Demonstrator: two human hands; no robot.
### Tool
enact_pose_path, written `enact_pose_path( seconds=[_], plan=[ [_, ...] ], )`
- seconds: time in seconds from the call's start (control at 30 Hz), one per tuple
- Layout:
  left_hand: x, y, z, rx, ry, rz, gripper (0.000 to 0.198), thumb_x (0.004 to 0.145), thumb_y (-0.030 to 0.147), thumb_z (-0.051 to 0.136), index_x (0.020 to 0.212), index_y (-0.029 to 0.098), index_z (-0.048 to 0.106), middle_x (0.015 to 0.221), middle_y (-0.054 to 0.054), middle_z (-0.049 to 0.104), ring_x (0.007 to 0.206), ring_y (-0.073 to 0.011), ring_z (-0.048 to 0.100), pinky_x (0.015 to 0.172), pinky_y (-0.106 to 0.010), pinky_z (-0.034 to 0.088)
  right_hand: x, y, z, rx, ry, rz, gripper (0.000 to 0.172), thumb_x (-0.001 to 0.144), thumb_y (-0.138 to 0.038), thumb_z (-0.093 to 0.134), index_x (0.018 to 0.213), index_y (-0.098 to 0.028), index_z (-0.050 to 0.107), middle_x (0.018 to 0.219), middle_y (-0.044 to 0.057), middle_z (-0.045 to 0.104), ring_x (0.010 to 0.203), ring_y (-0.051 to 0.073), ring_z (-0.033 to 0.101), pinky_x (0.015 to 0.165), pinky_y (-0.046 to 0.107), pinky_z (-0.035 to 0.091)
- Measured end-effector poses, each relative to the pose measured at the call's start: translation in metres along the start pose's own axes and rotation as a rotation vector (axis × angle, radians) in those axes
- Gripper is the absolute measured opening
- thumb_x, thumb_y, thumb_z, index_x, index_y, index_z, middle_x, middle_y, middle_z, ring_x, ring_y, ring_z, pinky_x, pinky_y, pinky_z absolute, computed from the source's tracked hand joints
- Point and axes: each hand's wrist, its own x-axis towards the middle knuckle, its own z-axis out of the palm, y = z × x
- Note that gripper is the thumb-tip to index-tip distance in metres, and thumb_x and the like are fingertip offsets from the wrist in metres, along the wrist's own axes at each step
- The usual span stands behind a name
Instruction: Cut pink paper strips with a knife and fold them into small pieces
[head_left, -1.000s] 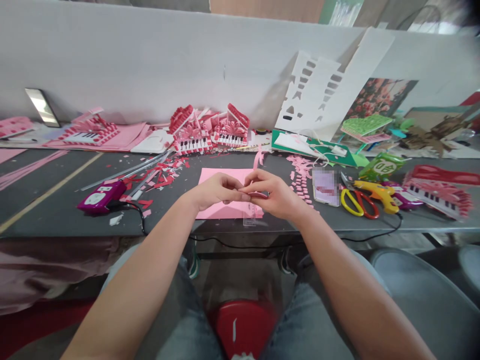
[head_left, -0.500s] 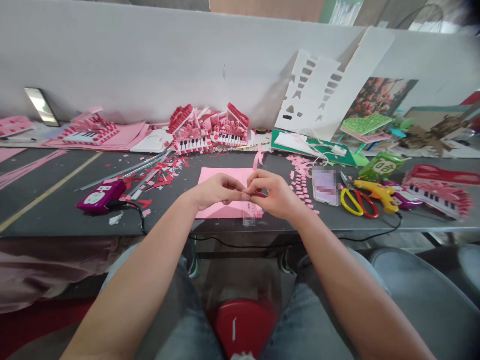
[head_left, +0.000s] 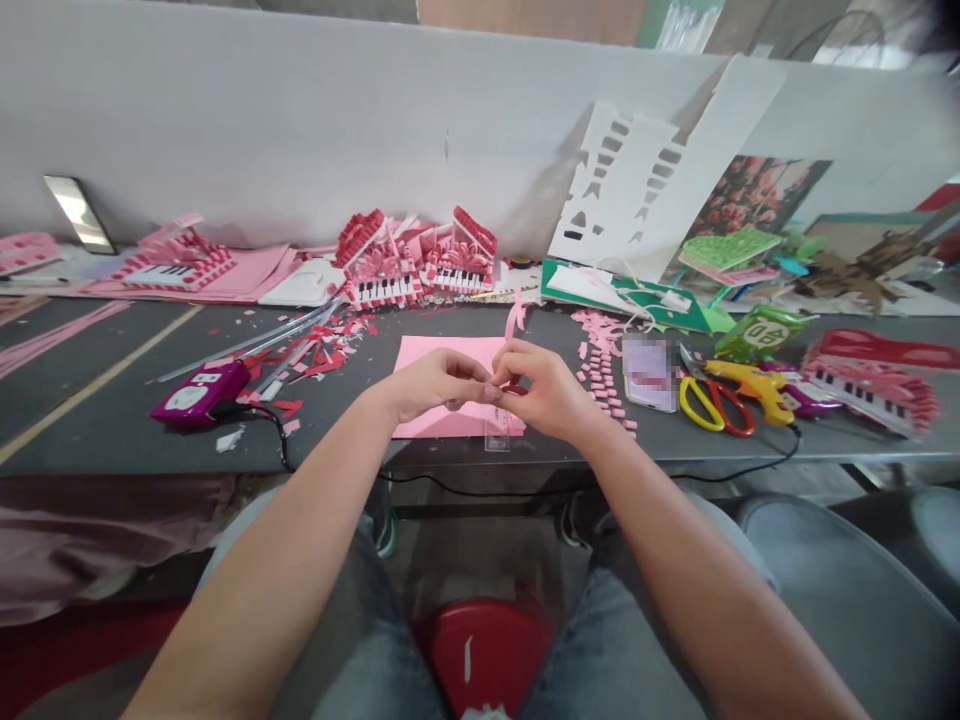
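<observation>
My left hand (head_left: 439, 387) and my right hand (head_left: 547, 392) meet fingertip to fingertip above a pink paper sheet (head_left: 417, 424). Both are closed in a pinch on a narrow pink paper strip (head_left: 515, 318), whose loose end rises behind my right hand. The pinched part is mostly covered by the fingers. Under my hands a clear ruler (head_left: 497, 440) lies on the sheet's right side. Just right of my right hand, small pink paper rolls (head_left: 602, 375) lie in rows.
Scissors (head_left: 712, 402), a yellow glue gun (head_left: 757, 388) and a phone (head_left: 651, 375) lie right. A purple box (head_left: 199, 395) with a black cable and red paper scraps (head_left: 319, 350) are left. Paper piano models (head_left: 384, 270) stand along the wall.
My fingers shift very slightly on the strip while both hands stay together over the sheet. The whole view has drifted a little.
</observation>
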Motion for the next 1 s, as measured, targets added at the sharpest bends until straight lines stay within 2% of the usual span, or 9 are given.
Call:
enact_pose_path(
  seconds=[0.1,0.17,0.37,0.57,0.73,1.0],
  plan=[
    [-0.0003,0.0012,-0.0001,0.008,0.008,0.003,0.024,0.074,0.037,0.090,0.080,0.016,0.080,0.069,0.001,0.055,0.061,-0.0099,0.038,0.056,-0.027,0.028,-0.0006,0.0015,0.0004,0.013,-0.042,-0.019,0.007,0.092,-0.023,0.075,0.086,-0.020,0.075,0.093,0.003,0.061,0.083,0.015,0.059,0.072,0.030,0.048],
    [-0.0007,0.0016,0.0002,0.020,0.008,0.001,0.025,0.074,0.038,0.090,0.081,0.016,0.080,0.070,0.001,0.055,0.062,-0.0100,0.038,0.056,-0.027,0.027,-0.0011,0.0022,0.0002,0.012,-0.062,-0.035,0.005,0.093,-0.024,0.075,0.089,-0.021,0.077,0.097,0.004,0.062,0.087,0.016,0.061,0.072,0.030,0.048],
    [-0.0010,0.0013,0.0005,0.006,-0.007,0.004,0.027,0.076,0.039,0.089,0.082,0.015,0.080,0.070,0.001,0.056,0.061,-0.0098,0.038,0.057,-0.027,0.028,0.0001,-0.0007,0.0026,-0.048,0.015,0.017,0.023,0.090,-0.028,0.077,0.073,-0.019,0.065,0.088,0.002,0.058,0.074,0.013,0.055,0.069,0.030,0.046],
    [-0.0008,0.0008,-0.0015,0.048,-0.011,-0.007,0.030,0.076,0.043,0.088,0.083,0.015,0.079,0.069,0.001,0.055,0.060,-0.0101,0.038,0.056,-0.027,0.028,0.0011,0.0020,-0.0019,-0.027,-0.086,-0.017,0.010,0.093,-0.030,0.076,0.087,-0.022,0.076,0.093,0.003,0.062,0.086,0.017,0.060,0.076,0.031,0.048],
    [-0.0001,0.0015,0.0005,0.012,0.007,-0.008,0.033,0.074,0.045,0.090,0.079,0.015,0.079,0.067,0.001,0.054,0.059,-0.0095,0.038,0.056,-0.026,0.028,0.0000,0.0042,0.0011,-0.074,0.010,-0.029,0.024,0.090,-0.025,0.077,0.072,-0.019,0.062,0.085,0.001,0.058,0.078,0.015,0.055,0.073,0.031,0.044],
    [-0.0004,0.0003,-0.0002,-0.031,-0.019,0.017,0.035,0.075,0.049,0.091,0.082,0.016,0.082,0.066,0.001,0.054,0.058,-0.0092,0.038,0.054,-0.026,0.029,0.0008,-0.0005,0.0018,-0.073,0.042,-0.017,0.027,0.089,-0.025,0.076,0.071,-0.020,0.057,0.084,0.001,0.056,0.076,0.014,0.053,0.072,0.030,0.043]
  ],
)
